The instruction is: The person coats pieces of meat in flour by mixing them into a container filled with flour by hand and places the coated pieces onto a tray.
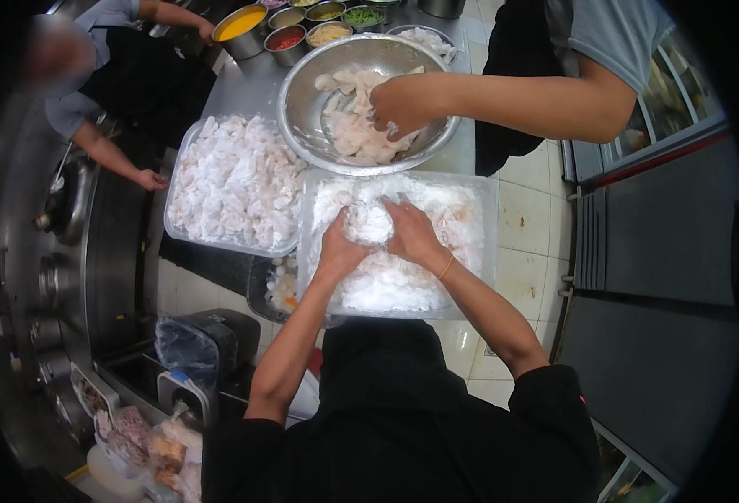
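Both my hands are in a plastic tub of white flour. My left hand and my right hand cup a flour-covered clump between them, fingers curved around its sides. Pale floured pieces lie around the clump. Touching the tub's left side is a second tray heaped with white-coated pieces. Beyond the tub stands a large metal bowl with raw pale pieces, and a co-worker's hand reaches into it.
Metal containers, one with yellow liquid and one with red pieces, stand at the back. Another person is at the back left. A lined bin stands at lower left, with bagged food nearby. Refrigerator doors are at right.
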`<state>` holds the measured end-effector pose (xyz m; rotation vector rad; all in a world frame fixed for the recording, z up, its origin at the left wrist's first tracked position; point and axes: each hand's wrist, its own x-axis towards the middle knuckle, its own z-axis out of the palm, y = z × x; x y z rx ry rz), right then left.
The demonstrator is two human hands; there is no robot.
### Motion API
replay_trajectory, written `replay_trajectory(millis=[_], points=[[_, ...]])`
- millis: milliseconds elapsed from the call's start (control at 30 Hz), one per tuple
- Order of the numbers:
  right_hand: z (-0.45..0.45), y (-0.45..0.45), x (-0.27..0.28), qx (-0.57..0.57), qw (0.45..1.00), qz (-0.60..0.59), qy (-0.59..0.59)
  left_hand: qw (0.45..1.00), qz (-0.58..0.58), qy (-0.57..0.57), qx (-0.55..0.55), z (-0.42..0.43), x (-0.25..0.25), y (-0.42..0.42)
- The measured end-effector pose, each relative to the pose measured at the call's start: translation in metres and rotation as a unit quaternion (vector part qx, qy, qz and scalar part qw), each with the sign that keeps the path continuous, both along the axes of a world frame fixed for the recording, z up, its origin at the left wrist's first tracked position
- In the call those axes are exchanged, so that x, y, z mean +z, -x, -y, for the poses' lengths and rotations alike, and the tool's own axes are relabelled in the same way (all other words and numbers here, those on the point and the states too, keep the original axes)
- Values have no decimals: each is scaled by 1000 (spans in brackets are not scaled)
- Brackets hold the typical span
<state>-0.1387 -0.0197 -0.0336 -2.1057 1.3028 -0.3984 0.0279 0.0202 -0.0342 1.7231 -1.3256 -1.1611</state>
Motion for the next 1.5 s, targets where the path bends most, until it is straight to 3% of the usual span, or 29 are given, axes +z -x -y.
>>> replay_trajectory(millis=[100,167,200,300,400,533,633,733,833,967,1100,1233,1333,1400,1500], points=[[5,0,6,1,997,55,47,995,-99,29,6,-1,12,-7],[7,6,2,-24,993,45,103,999,-19,35,6,-3,24,-9],[6,7,21,-46,997,53,9,999,21,37,8,-5,27,-10],[3,9,26,-46,998,-31,-26,990,131,57,-11,-2,12,-11],[0,3,27,-24,991,-94,-88,983,173,-7,-54,4,6,-15],[-3,-15,22,1,989,-148,-4,985,141,-54,-90,16,-2,-17],[9,-20,31,12,986,-132,-101,991,100,-42,-75,19,0,-18],[7,-13,22,-1,995,-96,-36,995,78,-31,-49,17,-1,-22],[5,-19,28,3,984,-162,-72,992,108,-39,-54,13,10,-18],[8,-24,32,11,992,-120,-43,994,77,-59,-58,24,9,-18],[3,-21,-3,-14,998,-57,4,999,-4,-34,-35,23,-1,-24],[0,-27,-8,-42,999,-8,5,999,-3,-35,-39,24,-7,-27],[4,-25,1,-44,998,48,4,990,-132,-2,-43,23,2,-26],[6,-21,7,-50,995,52,63,981,-185,42,-30,22,0,-23],[10,-26,45,-47,993,92,52,988,-144,44,-31,25,47,-26]])
